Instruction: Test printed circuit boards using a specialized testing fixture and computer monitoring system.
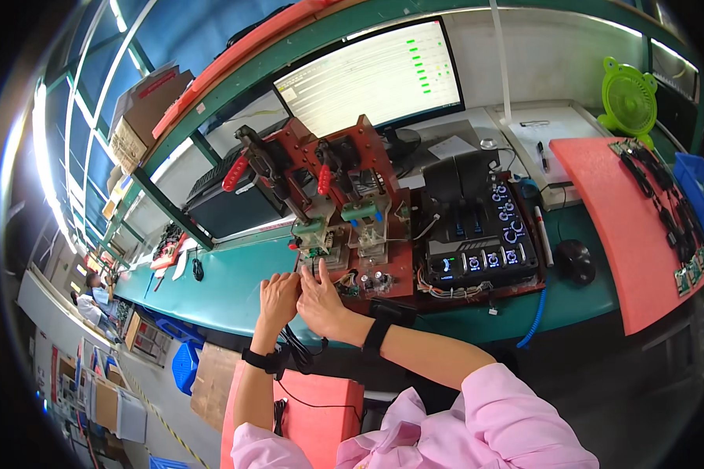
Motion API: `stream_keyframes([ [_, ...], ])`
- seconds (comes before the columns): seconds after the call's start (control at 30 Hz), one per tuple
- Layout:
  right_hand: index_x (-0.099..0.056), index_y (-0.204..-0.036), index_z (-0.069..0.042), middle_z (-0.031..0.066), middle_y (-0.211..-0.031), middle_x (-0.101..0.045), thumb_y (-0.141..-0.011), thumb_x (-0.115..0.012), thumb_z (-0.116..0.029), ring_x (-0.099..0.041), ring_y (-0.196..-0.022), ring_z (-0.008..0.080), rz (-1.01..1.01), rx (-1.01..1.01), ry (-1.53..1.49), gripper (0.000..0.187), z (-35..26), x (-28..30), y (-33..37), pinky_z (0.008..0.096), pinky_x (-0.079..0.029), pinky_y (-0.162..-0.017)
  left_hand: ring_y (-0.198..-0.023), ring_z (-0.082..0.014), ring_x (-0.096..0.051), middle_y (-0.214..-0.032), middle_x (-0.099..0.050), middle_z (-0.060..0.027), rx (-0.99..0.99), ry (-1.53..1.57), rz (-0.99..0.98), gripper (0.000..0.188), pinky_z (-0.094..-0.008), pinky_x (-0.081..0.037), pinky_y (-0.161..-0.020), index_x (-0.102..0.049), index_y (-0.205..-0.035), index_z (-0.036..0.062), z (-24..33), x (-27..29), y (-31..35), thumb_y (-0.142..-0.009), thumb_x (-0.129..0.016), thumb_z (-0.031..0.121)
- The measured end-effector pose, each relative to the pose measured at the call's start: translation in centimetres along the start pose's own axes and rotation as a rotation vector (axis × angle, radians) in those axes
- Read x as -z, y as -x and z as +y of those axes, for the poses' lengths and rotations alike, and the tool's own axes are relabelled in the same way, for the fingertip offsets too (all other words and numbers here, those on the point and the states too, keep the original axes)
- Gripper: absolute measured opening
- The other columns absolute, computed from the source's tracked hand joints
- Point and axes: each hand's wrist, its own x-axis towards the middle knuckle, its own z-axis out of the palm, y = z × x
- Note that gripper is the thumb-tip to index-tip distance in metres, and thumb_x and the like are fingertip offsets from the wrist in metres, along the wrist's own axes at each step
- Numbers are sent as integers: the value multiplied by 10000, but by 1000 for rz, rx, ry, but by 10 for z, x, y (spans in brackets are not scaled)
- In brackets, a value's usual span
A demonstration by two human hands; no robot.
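My left hand is closed at the front of the left test fixture, its fingers curled together. A coiled black cable hangs from between my hands and seems to run into the left one's grip. Beside it, touching, my right hand stretches its index finger toward the fixture's base, with the other fingers bent; whatever lies under them is hidden. A small green circuit board shows just beyond my fingertips. The fixture's red-handled toggle clamp rises above. A second clamp with a red handle stands to its right.
A black control box with lit knobs stands right of the fixtures, then a marker and mouse. Cabled boards lie on a pink foam sheet. Behind are a monitor and green fan. Pink foam lies below my arms.
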Motion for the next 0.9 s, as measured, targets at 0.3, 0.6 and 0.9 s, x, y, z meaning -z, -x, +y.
stream_keyframes([
  [0.3, -681, -917, -89, 179, -1155, -542, -770, -507, -224, -300, -1234, 386, -52, 15, 27, 265, 0, 4, -3, 648, -45, -978, -750, -322, -507, -733, -520, -105, 89, 111, 14, 68, -405, -369, -606, -492, -780, 59, -5, -4, 6, -726, -527, 79],
  [0.6, -669, -958, -90, 169, -1175, -529, -782, -483, -228, -309, -1229, 386, -95, 27, -2, 290, 2, 0, -1, 651, -33, -978, -752, -346, -519, -741, -540, -133, 103, 219, -12, 72, -431, -386, -626, -496, -765, 49, -11, -14, 0, -770, -521, 117],
  [0.9, -676, -897, -53, 158, -1105, -566, -754, -507, -243, -317, -1219, 375, -34, 44, -49, 292, 2, -2, 3, 659, -67, -972, -732, -362, -506, -718, -525, -150, 75, 348, -55, 44, -424, -400, -620, -492, -741, 10, -6, -3, -6, -709, -521, 20],
])
